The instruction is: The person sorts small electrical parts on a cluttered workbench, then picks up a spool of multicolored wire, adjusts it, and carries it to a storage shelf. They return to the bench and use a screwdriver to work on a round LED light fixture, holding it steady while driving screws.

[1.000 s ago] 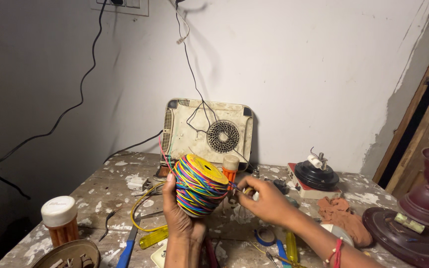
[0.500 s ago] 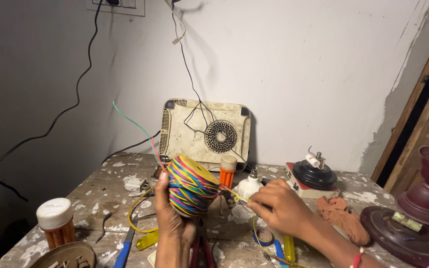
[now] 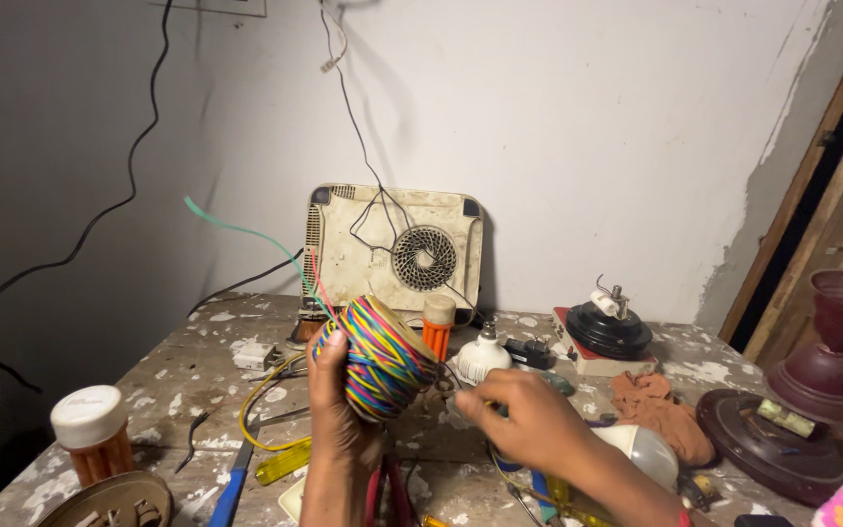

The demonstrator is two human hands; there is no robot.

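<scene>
1. Paint-spattered workbench (image 3: 187, 371) lies under both hands.
2. We note the left hand (image 3: 334, 410) wrapped around a multicoloured wire spool (image 3: 381, 356); loose green and red ends now spring upward left, absent a second ago.
3. Right hand (image 3: 529, 425), beside the spool, pinches closed; on what, we cannot tell.
4. Beyond: a cream ribbed appliance (image 3: 392, 249).

We list one paint-spattered workbench (image 3: 197, 371), bearing: white-capped orange jar (image 3: 92, 435), yellow-handled screwdriver (image 3: 283, 463), white bulb (image 3: 481, 357), black round fitting on a white base (image 3: 605, 332), crumpled brown rag (image 3: 658, 408), maroon lamp base (image 3: 773, 444).
</scene>
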